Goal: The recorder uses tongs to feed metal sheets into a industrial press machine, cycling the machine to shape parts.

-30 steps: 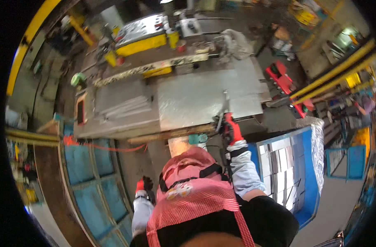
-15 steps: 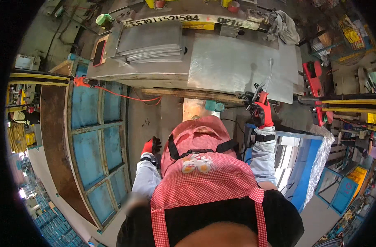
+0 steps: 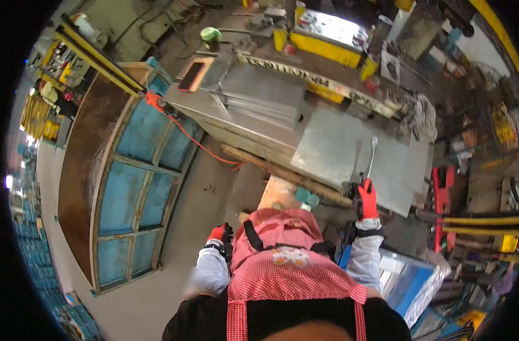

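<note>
My right hand [image 3: 368,200], in a red and black glove, is closed around a slim metal tool [image 3: 372,156] with a rounded end. The tool points away from me over a large flat metal sheet [image 3: 327,139], and its dark reflection shows on the surface. I cannot make out its exact kind. My left hand [image 3: 220,232], gloved the same way, hangs low beside my red checked apron [image 3: 296,281]. Its fingers are loosely bent and apart, with nothing seen in them. Left of the large sheet lies a stack of metal sheets [image 3: 259,108] on the machine bed.
A blue-panelled frame [image 3: 126,204] stands at left, with an orange cable [image 3: 188,137] running from its top to the bench. A red-edged dark flat object [image 3: 192,77] lies at the bed's far left. Yellow-black bars [image 3: 486,220] stick out at right. A grey rag [image 3: 424,116] hangs at the back.
My view has turned, so the bench now slants down to the right. My right hand still grips the tool, which is seen more clearly over the sheet. My left hand stays low by the apron.
</note>
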`<action>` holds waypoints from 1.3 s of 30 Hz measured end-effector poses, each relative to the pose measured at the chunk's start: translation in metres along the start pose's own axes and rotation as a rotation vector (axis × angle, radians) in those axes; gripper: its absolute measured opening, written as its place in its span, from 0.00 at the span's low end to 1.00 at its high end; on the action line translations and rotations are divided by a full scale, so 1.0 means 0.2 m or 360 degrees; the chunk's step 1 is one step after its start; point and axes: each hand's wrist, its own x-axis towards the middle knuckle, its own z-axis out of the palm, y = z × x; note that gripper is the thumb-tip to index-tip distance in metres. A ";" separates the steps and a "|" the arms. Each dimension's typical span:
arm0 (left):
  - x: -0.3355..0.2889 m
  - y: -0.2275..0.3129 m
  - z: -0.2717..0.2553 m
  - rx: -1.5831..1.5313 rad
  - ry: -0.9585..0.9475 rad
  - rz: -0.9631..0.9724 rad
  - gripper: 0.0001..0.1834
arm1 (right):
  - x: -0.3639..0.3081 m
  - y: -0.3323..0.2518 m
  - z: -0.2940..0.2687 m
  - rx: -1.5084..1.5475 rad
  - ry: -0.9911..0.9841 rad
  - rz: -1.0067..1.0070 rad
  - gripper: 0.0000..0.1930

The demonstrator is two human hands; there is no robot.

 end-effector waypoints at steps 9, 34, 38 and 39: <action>-0.05 0.21 0.14 0.0168 0.0052 0.0140 0.24 | 0.20 0.42 -0.21 -0.0025 -0.0046 0.0030 0.11; -0.35 1.48 0.46 -0.0123 -0.0510 0.1290 0.19 | 0.92 -0.20 0.74 -0.0971 -0.0630 -0.0470 0.21; -0.49 1.62 0.53 -0.0051 -0.0754 0.1274 0.22 | 0.95 -0.32 0.78 -0.1092 -0.0834 0.0086 0.21; -0.58 1.69 0.57 -0.0119 -0.0896 0.1249 0.23 | 0.90 -0.34 0.82 -0.0987 -0.0811 0.0040 0.22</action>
